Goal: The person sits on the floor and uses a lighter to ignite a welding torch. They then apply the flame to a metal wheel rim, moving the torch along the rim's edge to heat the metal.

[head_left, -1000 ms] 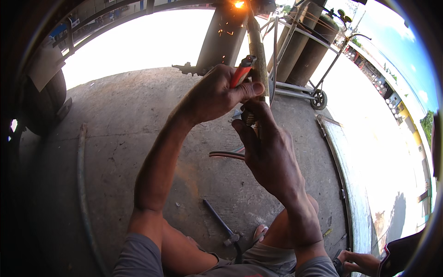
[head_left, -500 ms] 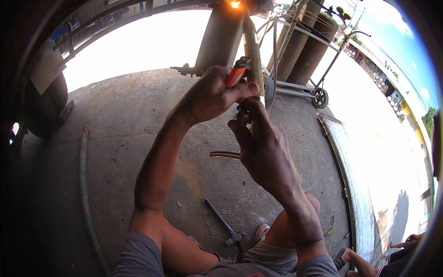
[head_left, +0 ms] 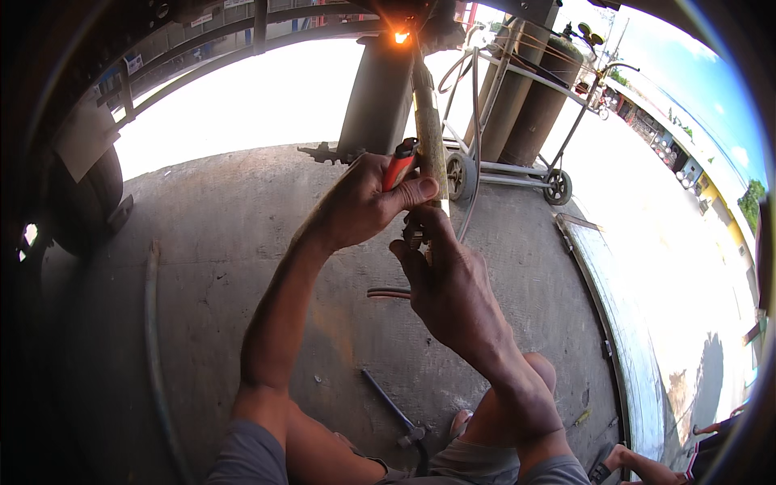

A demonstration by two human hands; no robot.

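Observation:
A gas torch (head_left: 430, 121) with a long tan handle points up and away from me, and an orange flame (head_left: 402, 37) glows around its tip against dark metal. My left hand (head_left: 364, 198) is closed round the torch's handle, the thumb lying across it, with a red lighter (head_left: 398, 166) tucked in the same grip. Just below, my right hand (head_left: 461, 299) grips the torch's lower end, its thumb and forefinger at a metal valve knob (head_left: 414, 236). My palms hide part of the handle.
Gas cylinders (head_left: 537, 101) stand on a white wheeled cart (head_left: 517, 168) ahead right; a hose (head_left: 473, 206) hangs beside it. A hammer (head_left: 392, 404) lies by my feet, a pipe (head_left: 153, 339) at left. A long metal panel (head_left: 618, 323) and another person's arm (head_left: 715, 426) are at right.
The torch, both hands and the lighter sit slightly lower and further left in view. Both grips look the same, and the flame still glows.

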